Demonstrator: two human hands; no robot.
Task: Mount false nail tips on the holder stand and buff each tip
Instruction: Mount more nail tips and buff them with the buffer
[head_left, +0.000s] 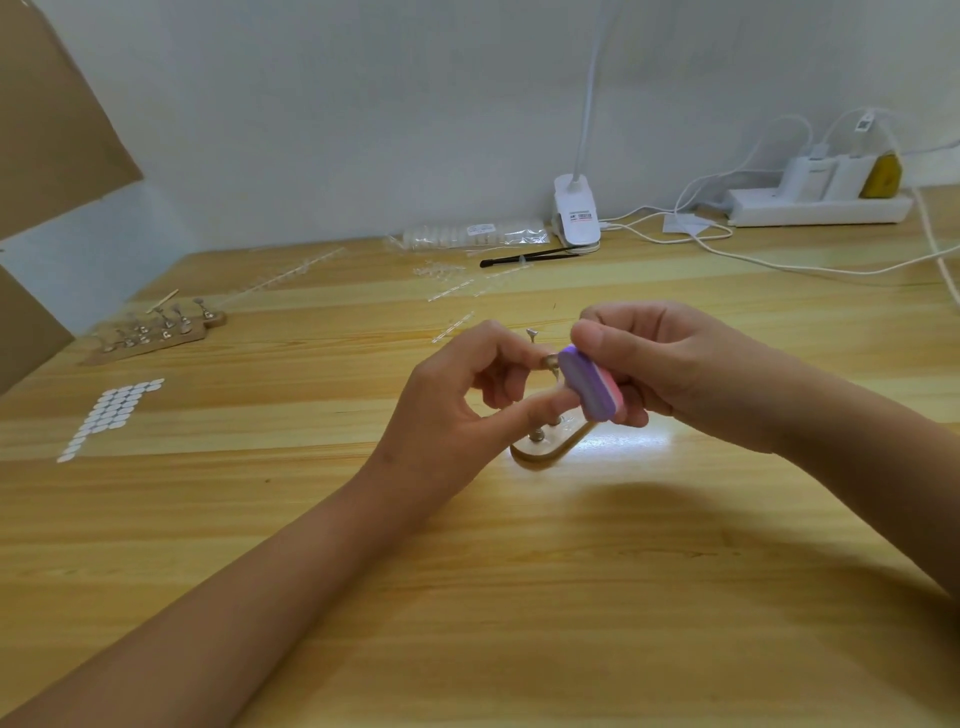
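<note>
- The buffer block — purple on its broad face, pink along one edge — looks like light foam. It should give a little and grip well, and is safe to squeeze by its narrow sides.
- The false nail tip being worked is too small, and too covered by fingers, to make out. Judging from the task, it is thin plastic, feather-light and springy, and easily flicked off its mount. It wants support from beneath and only gentle strokes.
- The holder stand sits on the table directly under both hands, its curved wooden base flat on the wood. It looks light enough to skid, so it is best steadied at a peg or the base.
- A free peg stands just behind the fingers.
- The left hand comes in from the lower left with its wrist off the table. Its forefinger and thumb grasp a metal peg head right beside the block, and the other fingers are curled underneath.
- The right hand reaches in from the right with its fingers wrapped round the block and its thumb on the upper end. The purple face is tilted against the held peg head.
- Well apart at the far left lie a second stand and a sheet of white stickers.
</note>
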